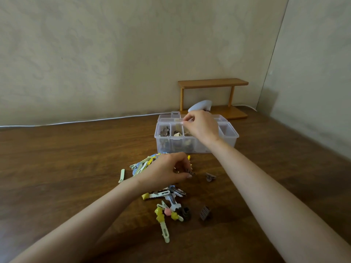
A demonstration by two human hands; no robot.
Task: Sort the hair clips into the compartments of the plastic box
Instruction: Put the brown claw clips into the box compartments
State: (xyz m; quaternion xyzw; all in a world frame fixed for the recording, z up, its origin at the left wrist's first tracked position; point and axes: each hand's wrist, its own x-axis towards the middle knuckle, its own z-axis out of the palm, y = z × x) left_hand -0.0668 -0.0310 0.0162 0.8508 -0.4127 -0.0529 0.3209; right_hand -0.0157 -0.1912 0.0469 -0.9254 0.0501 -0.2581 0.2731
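A clear plastic box [230, 138] with several compartments stands open on the wooden table; its left compartments hold brown and beige clips. My right hand [201, 126] hovers over the middle compartments and pinches a pale, see-through clip [179, 122] between thumb and forefinger. My left hand [169, 170] rests over a pile of pastel hair clips [144, 165] in front of the box and pinches a small dark clip [190, 171]. More clips [167, 211] lie nearer to me, among them yellow, pink and dark brown ones.
A small grey claw clip [210, 177] and a brown comb-like clip [204, 213] lie apart on the right. A green clip [121, 175] lies alone on the left. Behind the box are a wooden shelf [212, 83], a white object [201, 105] and a white cable [76, 121] along the wall.
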